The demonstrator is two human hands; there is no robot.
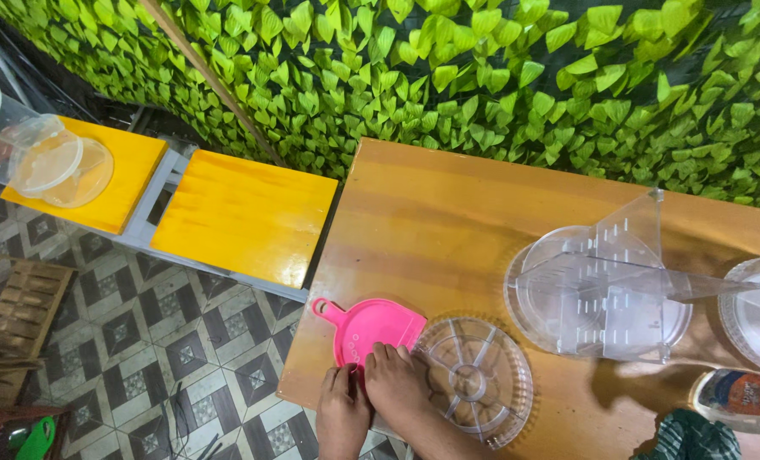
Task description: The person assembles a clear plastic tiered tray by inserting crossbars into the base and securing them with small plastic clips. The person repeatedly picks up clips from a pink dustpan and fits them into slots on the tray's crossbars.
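Bright, even light falls from above, and the colours come out strong. The table [448,221] shows soft sheen bands across its wood, and the clear plastic stand [618,281] catches pale glare and throws a dark shadow toward the near right edge. The leaf wall [482,77] is sharp. Straight edges bow near the corners, and the left lids [48,162] look slightly smeared.

Home patio: leaf wall [482,77], patterned tile floor [150,332].

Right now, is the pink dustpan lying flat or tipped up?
Flat: the pink dustpan lies on the wooden table, handle toward the left edge, both hands at its near edge.
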